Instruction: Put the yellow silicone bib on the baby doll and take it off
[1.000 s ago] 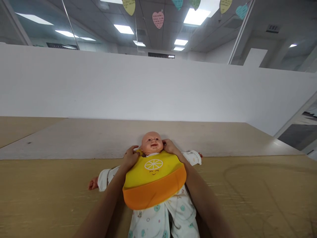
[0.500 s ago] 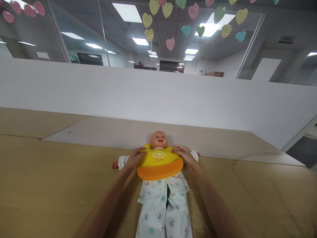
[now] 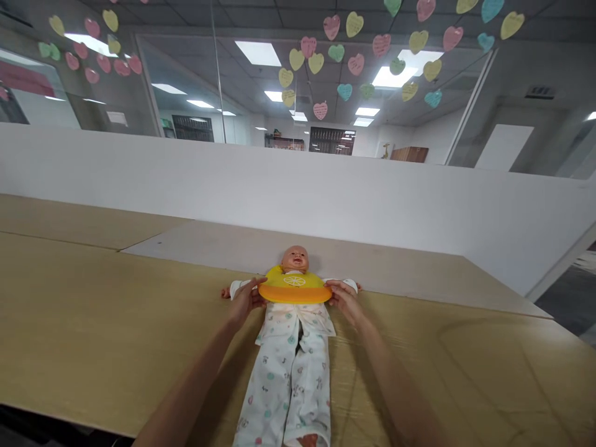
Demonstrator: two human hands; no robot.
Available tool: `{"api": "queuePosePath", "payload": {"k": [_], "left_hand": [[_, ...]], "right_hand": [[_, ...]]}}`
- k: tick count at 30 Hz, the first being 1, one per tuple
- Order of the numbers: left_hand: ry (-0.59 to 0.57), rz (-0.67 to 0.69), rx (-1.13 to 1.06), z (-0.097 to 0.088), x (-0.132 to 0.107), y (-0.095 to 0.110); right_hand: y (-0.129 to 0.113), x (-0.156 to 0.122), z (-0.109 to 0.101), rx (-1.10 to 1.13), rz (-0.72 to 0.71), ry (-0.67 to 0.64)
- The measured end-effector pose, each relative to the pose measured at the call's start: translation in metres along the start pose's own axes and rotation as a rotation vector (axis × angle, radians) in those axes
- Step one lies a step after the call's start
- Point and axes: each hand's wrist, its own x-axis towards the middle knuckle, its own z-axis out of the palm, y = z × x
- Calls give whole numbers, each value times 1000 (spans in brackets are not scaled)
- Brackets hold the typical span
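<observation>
A baby doll (image 3: pixel 295 259) lies on its back, arms stretched out to the sides, dressed in white printed clothes. Over its chest is a yellow bib (image 3: pixel 294 281) with a white citrus slice print and an orange pocket along its lower edge. My left hand (image 3: pixel 246 301) pinches the left end of that pocket between thumb and fingers. At the opposite end, my right hand (image 3: pixel 344 300) grips the bib the same way. The pocket edge looks tipped up toward me, and part of the print is hidden.
The doll rests on a tan tabletop (image 3: pixel 116 323) with a greyish board (image 3: pixel 395 264) along its back. Behind stands a low white wall (image 3: pixel 279 192) below glass with heart-shaped notes (image 3: pixel 320 110). The table's front edge shows at lower left.
Both hands have gone from the upper sides of the bib down to its pocket ends. The bib now looks shorter and tilted. The camera view has shifted, showing more of the doll's legs.
</observation>
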Motion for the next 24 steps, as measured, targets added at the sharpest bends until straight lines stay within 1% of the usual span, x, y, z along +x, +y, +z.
{"api": "queuePosePath", "payload": {"k": [4, 6, 10, 12, 14, 16, 19, 21, 22, 24], "left_hand": [[14, -27, 83, -6, -4, -12], [21, -2, 83, -7, -9, -20], [38, 32, 87, -6, -17, -31], [34, 54, 121, -8, -18, -36], [57, 95, 187, -12, -16, -40], [116, 131, 268, -18, -13, -44], [200, 153, 351, -24, -9, -49], [232, 158, 407, -25, -8, -50], [238, 166, 446, -25, -8, -51], [224, 186, 542, -25, -8, -52]], "right_hand": [[9, -8, -4, -50, 37, -11], [13, -12, -6, -79, 44, -12], [16, -17, -5, -113, 7, -16], [16, -18, -4, -117, -3, -25], [17, -18, -5, -138, -19, -10], [22, -18, -11, -225, -59, 80], [35, -17, -28, -448, -149, 325], [44, -15, -42, -576, -167, 448], [49, -15, -48, -617, -160, 480], [56, -13, -56, -681, -155, 489]]}}
